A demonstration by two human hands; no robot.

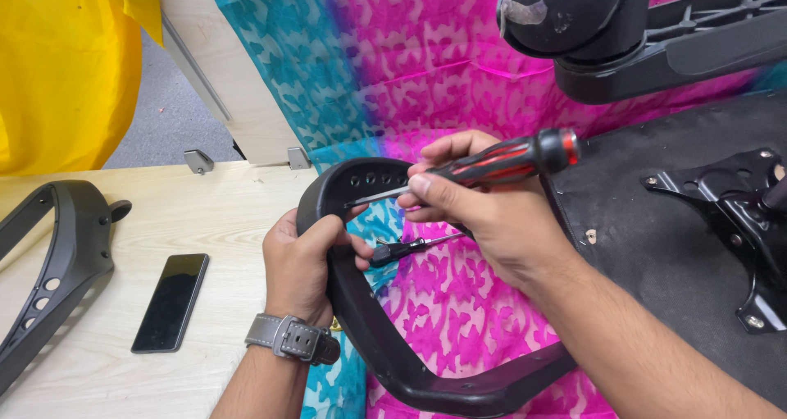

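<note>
My left hand [302,259], with a grey watch on the wrist, grips the left side of a black plastic chair armrest loop [361,321]. My right hand [471,214] holds a black and red screwdriver [500,161], its metal shaft pointing left at the armrest's inner edge near my left thumb. A second, smaller screwdriver [406,248] lies on the pink cloth inside the loop. The armrest's right end reaches toward the black underside of a chair seat [656,247].
A second black armrest [61,263] and a dark phone [170,301] lie on the light wooden table at left. A pink and teal patterned cloth [459,321] covers the work area. A chair base with a castor [566,9] hangs at top right; a metal bracket [742,214] sits on the seat.
</note>
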